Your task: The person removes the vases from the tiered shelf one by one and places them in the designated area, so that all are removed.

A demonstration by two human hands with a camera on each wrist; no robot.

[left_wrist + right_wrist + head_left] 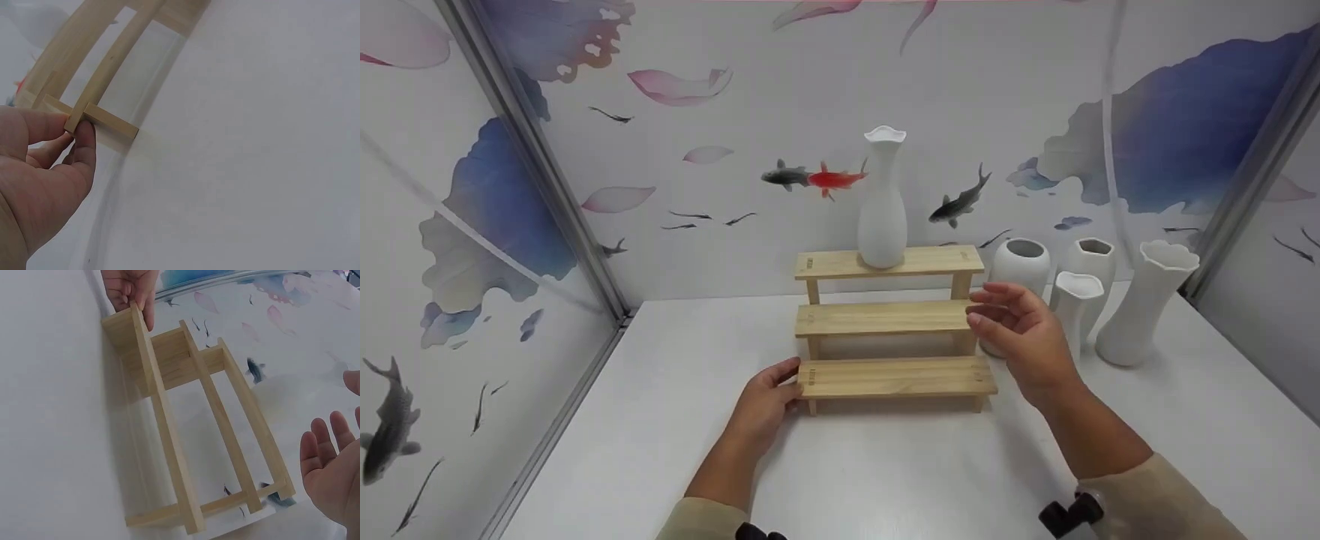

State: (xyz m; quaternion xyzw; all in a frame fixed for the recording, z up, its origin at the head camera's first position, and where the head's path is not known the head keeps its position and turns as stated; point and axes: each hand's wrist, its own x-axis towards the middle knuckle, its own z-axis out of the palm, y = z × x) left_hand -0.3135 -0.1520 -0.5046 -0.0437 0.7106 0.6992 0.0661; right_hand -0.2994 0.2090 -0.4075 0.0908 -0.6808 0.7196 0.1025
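A three-step wooden display stand (892,319) stands on the white table, with a tall white vase (883,225) with a wavy rim upright on its top step. My left hand (763,405) pinches the left end of the stand's lowest step; in the left wrist view, thumb and fingers grip the board's end (79,112). My right hand (1027,345) is raised by the stand's right side, its fingers loosely bent and holding nothing. In the right wrist view that hand (337,467) is apart from the stand (163,405).
To the right stand several white vases: a rounded one (1020,259), one with an angular mouth (1099,262), a small one (1076,300) and a tall wavy-rimmed one (1144,307). Printed panels (735,247) with metal edge strips (540,165) enclose the table (660,420).
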